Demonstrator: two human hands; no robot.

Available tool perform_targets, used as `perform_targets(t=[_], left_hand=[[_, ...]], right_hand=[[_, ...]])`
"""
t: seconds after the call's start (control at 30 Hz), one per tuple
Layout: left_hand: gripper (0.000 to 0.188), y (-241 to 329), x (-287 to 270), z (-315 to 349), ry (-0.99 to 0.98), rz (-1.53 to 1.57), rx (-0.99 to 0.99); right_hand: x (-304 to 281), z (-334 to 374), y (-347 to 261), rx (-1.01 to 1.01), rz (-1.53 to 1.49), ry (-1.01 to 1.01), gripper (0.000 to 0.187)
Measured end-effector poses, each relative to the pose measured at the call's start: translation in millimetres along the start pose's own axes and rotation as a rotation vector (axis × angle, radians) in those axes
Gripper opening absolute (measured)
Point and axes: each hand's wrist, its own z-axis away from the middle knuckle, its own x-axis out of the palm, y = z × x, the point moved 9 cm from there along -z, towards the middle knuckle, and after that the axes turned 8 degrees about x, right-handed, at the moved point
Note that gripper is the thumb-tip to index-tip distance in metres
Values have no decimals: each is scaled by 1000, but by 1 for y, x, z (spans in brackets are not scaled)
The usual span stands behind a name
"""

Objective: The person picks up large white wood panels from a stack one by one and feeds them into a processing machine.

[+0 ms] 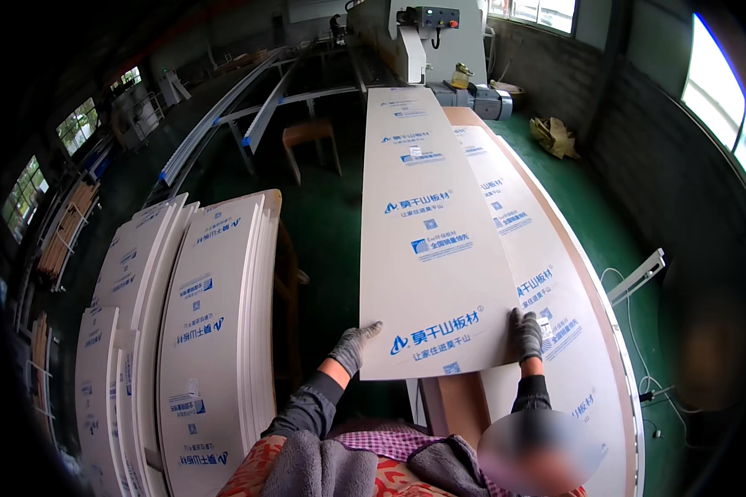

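Daylight enters through the tall, dark-framed window (725,103) at the upper right, blown out to white with a violet-blue fringe along its outer edge. Smaller multi-paned windows (77,126) at the left are bright too, while the hall around them sinks to near-black. The long pale panel with blue print (427,286) is evenly lit and crisp; the green painted floor (331,236) to its left lies in deep shadow. Fisheye distortion bows the wide pale board with a brown edge (529,248) at the right, and a black vignette rings the view. A smooth oval blur hides detail at the lower right.
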Motion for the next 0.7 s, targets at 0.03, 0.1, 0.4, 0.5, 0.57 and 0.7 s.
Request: perform_targets(t=[0.03, 0.1, 0.4, 0.5, 0.57, 0.7], left_hand=[[41, 2, -18, 16, 23, -106, 50], [44, 3, -72, 41, 99, -230, 112], [49, 62, -294, 188, 398, -894, 281], [47, 85, -339, 229, 433, -937, 392], [42, 95, -407, 262, 481, -1060, 469], [47, 103, -431, 328, 434, -930, 485]], right_hand=[[1, 26, 11, 4, -35, 20, 66], [20, 77, 23, 10, -72, -85, 72], [170, 371, 43, 297, -742, -1104, 36], [171, 472, 12, 488, -1017, -1535, 32], [224, 514, 17, 302, -839, -1696, 37], [246, 564, 10, 441, -812, -1904, 39]])
